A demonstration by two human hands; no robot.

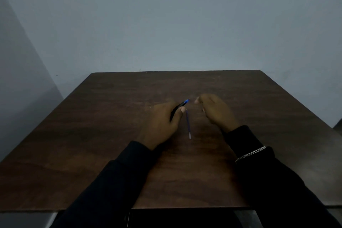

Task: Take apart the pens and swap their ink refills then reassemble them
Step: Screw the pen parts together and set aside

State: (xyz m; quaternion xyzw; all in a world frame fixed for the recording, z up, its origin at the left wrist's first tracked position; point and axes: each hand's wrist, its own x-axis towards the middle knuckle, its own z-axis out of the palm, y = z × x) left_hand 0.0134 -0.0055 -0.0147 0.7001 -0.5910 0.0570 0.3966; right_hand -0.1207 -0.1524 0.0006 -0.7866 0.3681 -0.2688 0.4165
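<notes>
Left hand: fingers and thumb curled round a black pen, gripped at mid-barrel. The pen's blue tip end points far and to the right, clear of the fist.

Right hand: raised just right of the pen tip, apart from it, fingers loosely bent. The view is dim and blurred here, so I cannot tell whether the fingertips pinch a small part or hold nothing.

A loose blue ink refill lies on the worktop between the two hands, running near to far and touching neither. No second pen is seen. A chain bracelet sits over the dark right sleeve.

Judgement: disassembly appears under way, with one refill already out.

Risks noted:
- The round refill may roll if a wrist or sleeve brushes it, given how close both hands are.
- A spring or tip section, if freed from the pen, could drop unnoticed on the dark worktop in this light.
- With only one refill visible, it may go back into its own barrel, leaving the swap undone.
</notes>
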